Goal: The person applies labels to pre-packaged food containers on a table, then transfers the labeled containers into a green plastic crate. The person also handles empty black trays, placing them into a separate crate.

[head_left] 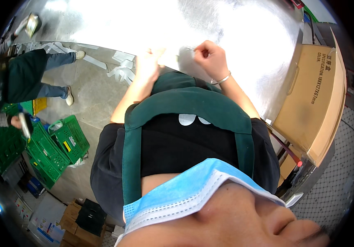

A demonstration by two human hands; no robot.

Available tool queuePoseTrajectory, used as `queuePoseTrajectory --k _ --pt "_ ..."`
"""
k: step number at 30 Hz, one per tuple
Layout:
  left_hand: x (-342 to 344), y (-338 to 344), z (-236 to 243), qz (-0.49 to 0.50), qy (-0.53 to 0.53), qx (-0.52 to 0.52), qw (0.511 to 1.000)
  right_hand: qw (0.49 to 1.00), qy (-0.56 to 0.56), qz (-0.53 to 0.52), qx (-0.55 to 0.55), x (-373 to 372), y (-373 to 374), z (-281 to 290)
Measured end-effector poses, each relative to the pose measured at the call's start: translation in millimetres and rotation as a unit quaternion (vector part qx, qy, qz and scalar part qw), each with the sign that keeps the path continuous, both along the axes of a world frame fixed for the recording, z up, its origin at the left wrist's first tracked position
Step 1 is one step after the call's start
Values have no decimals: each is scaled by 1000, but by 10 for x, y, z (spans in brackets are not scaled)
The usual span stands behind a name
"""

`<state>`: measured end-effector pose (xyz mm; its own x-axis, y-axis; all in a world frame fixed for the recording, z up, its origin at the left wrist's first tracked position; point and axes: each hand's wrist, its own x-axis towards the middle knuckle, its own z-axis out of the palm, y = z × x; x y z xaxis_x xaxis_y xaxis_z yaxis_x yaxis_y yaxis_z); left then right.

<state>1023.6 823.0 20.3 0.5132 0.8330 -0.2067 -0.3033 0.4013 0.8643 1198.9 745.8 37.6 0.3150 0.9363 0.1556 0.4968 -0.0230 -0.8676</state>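
Both my hands are at the near edge of a shiny metal table (243, 70). My left hand (147, 66) is at that edge, its fingers washed out by glare, so I cannot tell whether it grips anything. Beside it is a pale, bright patch whose nature is lost in the light. My right hand (210, 57), with a silver bracelet (221, 78) on the wrist, is closed with its fingers curled in. Something thin and clear-looking shows by its fingertips, too faint to name. A small gap separates the two hands.
An open cardboard box (304, 94) stands right of the table. White strips (122, 72) lie on the floor at left. Green crates (70, 138) are stacked farther left. A co-worker in a dark green apron (26, 76) stands there, and another person's hand (16, 122) shows below.
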Motion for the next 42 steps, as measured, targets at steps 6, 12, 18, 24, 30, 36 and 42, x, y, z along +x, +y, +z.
queuePoseTrajectory --k 6,12,18,24,30,36,42 --pt "24 33 38 58 71 104 990 973 3 -91 -213 855 17 -626" --pt "71 -67 75 48 134 153 978 969 -143 -130 -153 703 -36 -563" --pt "167 -231 152 44 451 314 834 945 272 150 -104 -93 169 -277" --pt "7 -409 193 8 341 274 899 897 348 240 -127 -124 317 -209" --pt "-389 -773 261 175 97 4 980 786 489 323 -197 -165 346 -276" --pt "-824 -1540 440 401 119 40 907 652 585 419 -239 -585 364 -396" --pt "-1354 -2288 403 485 120 41 865 626 445 547 -333 -1668 -194 -127"
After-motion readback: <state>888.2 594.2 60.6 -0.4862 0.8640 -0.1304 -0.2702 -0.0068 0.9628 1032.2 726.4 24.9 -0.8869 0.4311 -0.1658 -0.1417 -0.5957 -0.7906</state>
